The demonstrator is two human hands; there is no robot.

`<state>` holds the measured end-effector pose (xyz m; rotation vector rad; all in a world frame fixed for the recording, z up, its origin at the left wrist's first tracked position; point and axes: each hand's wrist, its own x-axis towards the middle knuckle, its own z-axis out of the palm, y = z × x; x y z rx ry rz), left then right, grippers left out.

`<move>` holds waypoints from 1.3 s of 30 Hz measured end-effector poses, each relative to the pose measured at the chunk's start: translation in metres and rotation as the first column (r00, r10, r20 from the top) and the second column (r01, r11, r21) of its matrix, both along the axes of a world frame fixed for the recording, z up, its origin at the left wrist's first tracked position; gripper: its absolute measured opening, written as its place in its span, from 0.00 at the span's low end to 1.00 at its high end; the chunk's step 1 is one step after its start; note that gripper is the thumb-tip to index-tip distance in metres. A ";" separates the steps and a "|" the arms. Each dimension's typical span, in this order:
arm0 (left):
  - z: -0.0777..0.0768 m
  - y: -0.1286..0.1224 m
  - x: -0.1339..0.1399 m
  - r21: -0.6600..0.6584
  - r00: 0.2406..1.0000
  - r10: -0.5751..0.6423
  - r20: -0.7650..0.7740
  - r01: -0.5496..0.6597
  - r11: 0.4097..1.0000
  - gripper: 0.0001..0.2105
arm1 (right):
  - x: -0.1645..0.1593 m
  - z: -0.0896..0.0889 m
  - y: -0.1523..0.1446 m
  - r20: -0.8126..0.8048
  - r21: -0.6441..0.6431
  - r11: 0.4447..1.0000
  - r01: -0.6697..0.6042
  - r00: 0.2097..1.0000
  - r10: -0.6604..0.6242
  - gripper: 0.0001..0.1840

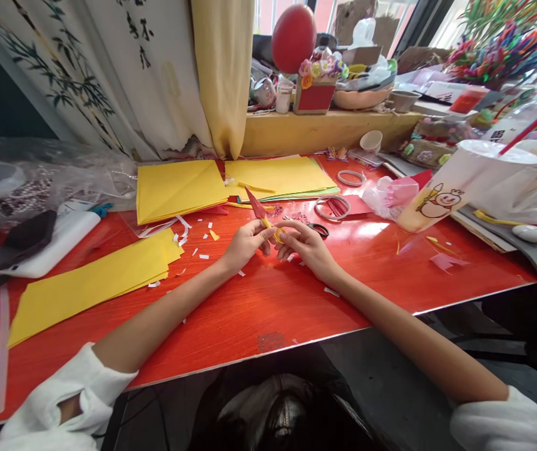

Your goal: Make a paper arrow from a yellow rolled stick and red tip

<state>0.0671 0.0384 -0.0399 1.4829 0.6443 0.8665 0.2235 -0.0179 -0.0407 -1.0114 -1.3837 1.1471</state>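
Note:
Between both hands, over the middle of the red table (231, 332), is a small paper piece with a pointed red cone (255, 203) and a yellow strip (278, 235) at its lower end. My left hand (246, 245) pinches the piece below the red cone. The fingers of my right hand (306, 245) are closed on the curled yellow end. Fingertips hide part of the strip. Just behind my right hand lie scissors (319, 230) with dark handles, partly covered. White and yellow paper scraps (203, 256) are scattered around my left hand.
Yellow paper stacks lie at the back left (177, 188), back middle (273, 175) and left (94, 285). Tape rings (333, 216) sit behind my right hand. A tall drink cup (456, 188) with a straw stands at right. A red balloon (293, 39) rests on the crowded sill.

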 end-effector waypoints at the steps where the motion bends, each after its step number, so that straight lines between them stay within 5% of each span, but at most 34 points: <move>1: 0.000 0.000 0.000 0.003 1.000 0.010 0.000 -0.010 1.000 0.12 | 0.000 0.000 0.000 0.000 0.005 1.000 0.008 1.000 -0.008 0.17; 13: -0.002 -0.005 -0.003 0.200 0.987 0.081 -0.136 -0.053 0.978 0.13 | -0.001 -0.003 -0.002 0.079 0.015 1.000 0.000 0.997 -0.001 0.13; 32: -0.007 0.003 -0.004 0.238 0.992 0.015 -0.124 0.015 0.971 0.14 | -0.006 -0.006 -0.008 0.179 0.118 0.993 0.022 0.983 -0.043 0.20; 35: -0.003 -0.001 -0.003 0.374 0.957 0.136 -0.257 -0.031 0.927 0.16 | -0.004 -0.007 -0.004 0.155 0.094 0.994 0.054 0.986 -0.068 0.23; 39: 0.002 -0.009 0.000 0.649 0.879 0.362 -0.309 -0.083 0.756 0.18 | -0.001 -0.011 0.000 0.127 0.074 0.994 0.075 0.988 -0.084 0.28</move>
